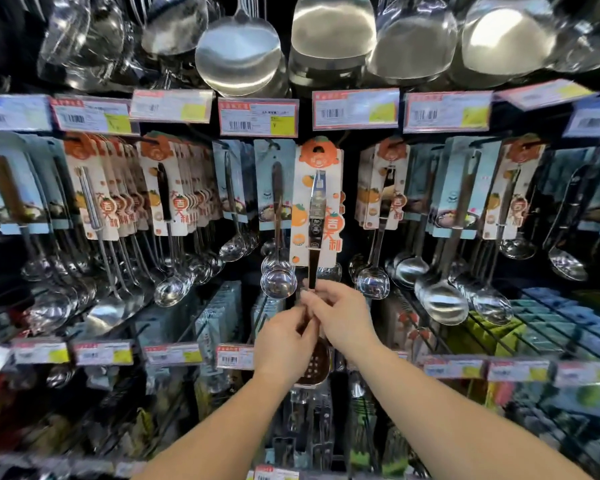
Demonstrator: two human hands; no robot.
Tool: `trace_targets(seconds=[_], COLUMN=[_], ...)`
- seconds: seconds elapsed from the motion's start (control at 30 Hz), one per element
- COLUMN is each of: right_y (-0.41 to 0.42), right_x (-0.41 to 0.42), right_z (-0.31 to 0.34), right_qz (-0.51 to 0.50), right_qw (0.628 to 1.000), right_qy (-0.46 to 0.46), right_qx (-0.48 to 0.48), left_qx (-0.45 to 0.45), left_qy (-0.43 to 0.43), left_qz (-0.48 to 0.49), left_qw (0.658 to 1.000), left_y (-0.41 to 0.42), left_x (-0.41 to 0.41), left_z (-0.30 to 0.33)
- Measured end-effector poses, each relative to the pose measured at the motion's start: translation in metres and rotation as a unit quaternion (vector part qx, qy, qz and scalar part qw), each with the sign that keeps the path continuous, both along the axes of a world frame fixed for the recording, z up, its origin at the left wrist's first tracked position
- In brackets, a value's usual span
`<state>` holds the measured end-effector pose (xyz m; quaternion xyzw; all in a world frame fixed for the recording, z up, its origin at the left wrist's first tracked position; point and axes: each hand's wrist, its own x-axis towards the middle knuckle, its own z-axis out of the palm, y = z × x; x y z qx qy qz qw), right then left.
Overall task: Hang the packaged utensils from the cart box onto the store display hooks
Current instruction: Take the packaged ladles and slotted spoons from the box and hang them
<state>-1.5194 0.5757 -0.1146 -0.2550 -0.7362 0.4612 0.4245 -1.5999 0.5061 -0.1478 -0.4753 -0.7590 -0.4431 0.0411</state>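
A packaged utensil (316, 206) with a white card and an orange top stands upright in the middle of the display, its card top at the level of the hooks. Its metal handle runs down into both hands. My left hand (284, 341) grips the handle from the left. My right hand (340, 317) pinches the same handle just above, from the right. The slotted head (315, 367) of the utensil shows below the hands. Whether the card's hole sits on a hook cannot be told. The cart box is out of sight.
Rows of carded ladles and spoons hang on hooks left (167, 199) and right (385, 192) of the held one. Large steel ladles (238, 53) hang overhead. Price tags (258, 116) line the rail. Lower shelves hold more packaged goods (219, 317).
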Motion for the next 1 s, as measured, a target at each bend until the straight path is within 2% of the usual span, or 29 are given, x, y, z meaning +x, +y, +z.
trace_targets(seconds=[0.43,0.6,0.83,1.0], right_y=[0.001,0.017,0.027,0.033], right_x=[0.021,0.018,0.013,0.006], right_z=[0.009,0.011,0.003,-0.001], right_qz=[-0.025,-0.034,-0.031,-0.039], right_qw=[0.998,0.997,0.998,0.999], right_qy=[0.05,0.022,-0.002,-0.003], right_qx=[0.034,0.06,0.047,0.019], left_qx=[0.033,0.023,-0.029,-0.021], left_qy=[0.007,0.015,0.02,0.018], left_qz=[-0.043,-0.032,-0.047,0.018], left_qw=[0.998,0.999,0.998,0.999], left_y=[0.012,0.019,0.022,0.017], left_x=[0.012,0.014,0.002,-0.011], left_z=[0.009,0.017,0.008,0.007])
